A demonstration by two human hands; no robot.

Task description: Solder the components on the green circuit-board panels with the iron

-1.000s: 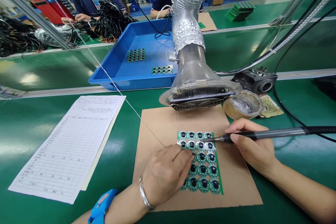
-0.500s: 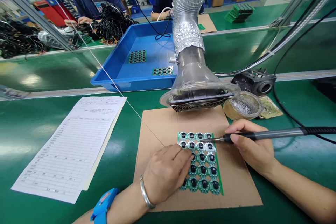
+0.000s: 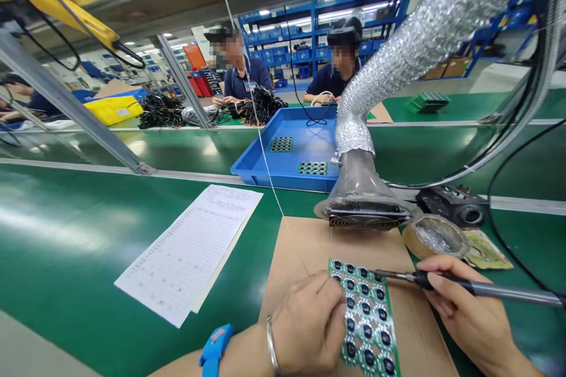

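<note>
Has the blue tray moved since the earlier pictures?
No. The whole view has shifted, but the blue tray sits in the same place along the metal rail, partly behind the extractor hood.

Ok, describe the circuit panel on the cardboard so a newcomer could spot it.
On the green bench, by the grey funnel, lies a brown cardboard sheet. On it is the green circuit panel, dotted with black blobs. Unlike the panels in the blue tray, it has the left hand at its left edge and the tip of the soldering iron at its top right.
</note>
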